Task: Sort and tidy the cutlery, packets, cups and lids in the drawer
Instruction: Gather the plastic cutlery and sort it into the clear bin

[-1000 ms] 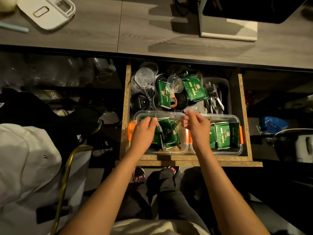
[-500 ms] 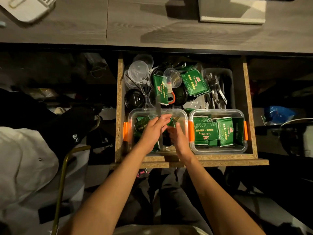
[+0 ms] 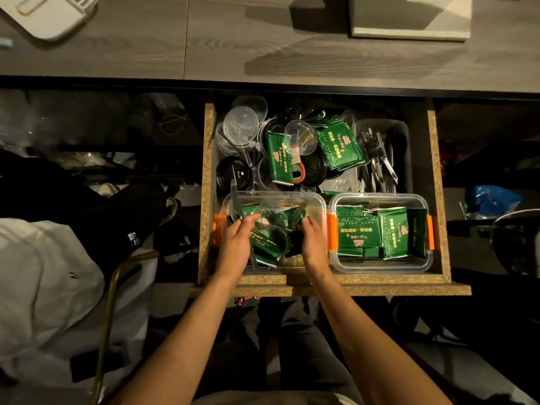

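- The left hand (image 3: 236, 244) has drawn back toward the front-left corner of the open chipboard drawer (image 3: 209, 182). A second ago it was reaching among the packets; now it pinches the base of a slim grey utensil blade (image 3: 234, 200), which stands up over the far rim of the clear plastic tub with orange clips on the left (image 3: 222, 206). I cannot tell whether it is a knife or another piece of cutlery.
- That blade showed only from half a second ago, so it reads as freshly picked out of the packets.
- Inside that left tub the loose green foil packets (image 3: 264, 244) lie jumbled and tilted, mixed with what looks like clear film.
- The right hand (image 3: 312, 239), which a second ago was at the rim between the two tubs, has moved into the left tub. It lies against the right side of the packet heap, fingers loosely curved; whether it grips a packet I cannot tell.
- The clear plastic tub with orange clips on the right (image 3: 380, 266) holds green packets stacked fairly flat, and looks unchanged.
- Along the back edge, clear plastic cups and lids (image 3: 241, 127) and black round lids (image 3: 233, 173) lie mixed with more packets; the grey bin of metal cutlery (image 3: 382, 159) sits at the back-right corner.
- Judgement: the cutlery is being separated from the packets; the blade likely belongs in that grey bin. The back half remains unsorted.
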Tool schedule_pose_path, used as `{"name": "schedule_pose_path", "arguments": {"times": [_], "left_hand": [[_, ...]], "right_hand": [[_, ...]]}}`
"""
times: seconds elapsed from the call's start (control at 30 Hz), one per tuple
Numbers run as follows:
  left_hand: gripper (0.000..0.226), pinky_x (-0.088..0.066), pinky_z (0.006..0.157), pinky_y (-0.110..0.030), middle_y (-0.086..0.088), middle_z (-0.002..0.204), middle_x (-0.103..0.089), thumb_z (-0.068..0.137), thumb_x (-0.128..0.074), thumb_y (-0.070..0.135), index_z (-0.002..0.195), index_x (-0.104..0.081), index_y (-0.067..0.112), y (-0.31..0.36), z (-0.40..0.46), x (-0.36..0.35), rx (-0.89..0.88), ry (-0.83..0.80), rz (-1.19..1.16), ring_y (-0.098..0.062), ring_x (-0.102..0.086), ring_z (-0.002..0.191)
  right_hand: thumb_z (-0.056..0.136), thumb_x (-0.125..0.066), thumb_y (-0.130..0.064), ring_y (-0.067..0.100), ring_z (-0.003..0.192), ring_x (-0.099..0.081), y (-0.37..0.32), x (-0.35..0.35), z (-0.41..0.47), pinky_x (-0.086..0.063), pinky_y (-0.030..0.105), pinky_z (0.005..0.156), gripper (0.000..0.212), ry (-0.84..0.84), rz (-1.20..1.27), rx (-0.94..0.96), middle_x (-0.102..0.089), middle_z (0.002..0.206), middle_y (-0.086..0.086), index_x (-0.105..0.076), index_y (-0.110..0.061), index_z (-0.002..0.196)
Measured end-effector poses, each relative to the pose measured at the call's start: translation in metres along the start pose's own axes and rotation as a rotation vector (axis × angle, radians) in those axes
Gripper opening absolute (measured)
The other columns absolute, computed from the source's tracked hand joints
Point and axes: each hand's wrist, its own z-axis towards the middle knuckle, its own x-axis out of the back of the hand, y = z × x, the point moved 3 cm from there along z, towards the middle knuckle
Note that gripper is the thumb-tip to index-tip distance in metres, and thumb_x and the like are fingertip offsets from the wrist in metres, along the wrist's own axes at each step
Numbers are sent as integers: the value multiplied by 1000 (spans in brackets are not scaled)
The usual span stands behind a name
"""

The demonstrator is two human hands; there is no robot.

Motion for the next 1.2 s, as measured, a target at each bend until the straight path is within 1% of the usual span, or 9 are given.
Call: {"name": "schedule_pose_path", "arguments": {"times": [0.13,0.2,0.4,0.53,0.73,0.87,0.93,1.07,1.2], "left_hand": [[28,-37,113,-34,11,125,-61,103,-40,43,109,-66,41,3,-8,1,-53,2,-97,-12,-54,128],[28,-38,113,-33,9,125,-61,106,-38,33,109,-65,37,6,-9,3,-68,4,-125,-13,-55,127],[27,-43,110,-30,0,128,-63,107,-39,26,113,-66,26,3,-10,9,-80,21,-186,-12,-59,122],[32,-42,105,-24,1,126,-64,106,-39,28,122,-65,18,1,-10,13,-92,7,-165,-11,-58,123],[36,-42,109,-27,1,127,-64,108,-36,28,128,-62,12,3,-11,14,-96,-5,-154,-10,-59,122],[38,-43,109,-28,-4,127,-65,109,-32,26,130,-60,10,5,-11,14,-109,-33,-147,-13,-61,120],[37,-43,107,-27,-3,123,-66,109,-32,26,128,-61,12,7,-11,14,-112,-36,-148,-13,-62,118],[36,-45,106,-27,0,115,-69,109,-31,25,124,-62,13,10,-13,11,-113,-48,-158,-16,-63,117],[41,-49,100,-22,-10,124,-67,109,-30,24,130,-58,4,21,-19,3,-130,-87,-157,-18,-64,116]], "right_hand": [[91,-60,-38,20,118,-59,-17,-6,-8,-47,48,104,61,-74,-161,16,-63,128,-1,-40,-22,147],[95,-62,-26,21,115,-61,-21,-11,-13,-49,45,103,61,-97,-261,59,-65,125,2,-36,-17,149],[84,-48,-74,21,99,-68,-19,-17,-7,-55,45,91,77,-77,-442,97,-73,109,2,-53,-18,135],[90,-47,-67,23,86,-70,-20,-20,-1,-55,44,87,58,-148,-513,87,-74,93,5,-66,-14,105],[96,-52,-50,28,85,-68,-21,-24,-2,-54,41,82,46,-181,-403,66,-72,92,13,-65,-7,107],[99,-54,-38,9,56,-59,-28,-15,-9,-45,19,50,34,-91,-384,154,-64,68,0,-64,-5,96],[98,-56,-35,6,55,-60,-31,-8,-12,-45,16,49,27,13,-367,207,-64,67,-4,-64,-9,94],[98,-54,-40,20,71,-66,-43,0,-22,-57,42,67,28,178,-433,318,-67,79,1,-60,-13,95],[97,-52,-45,22,68,-63,-65,11,-40,-55,46,66,30,311,-372,392,-65,76,1,-60,-17,91]]}}
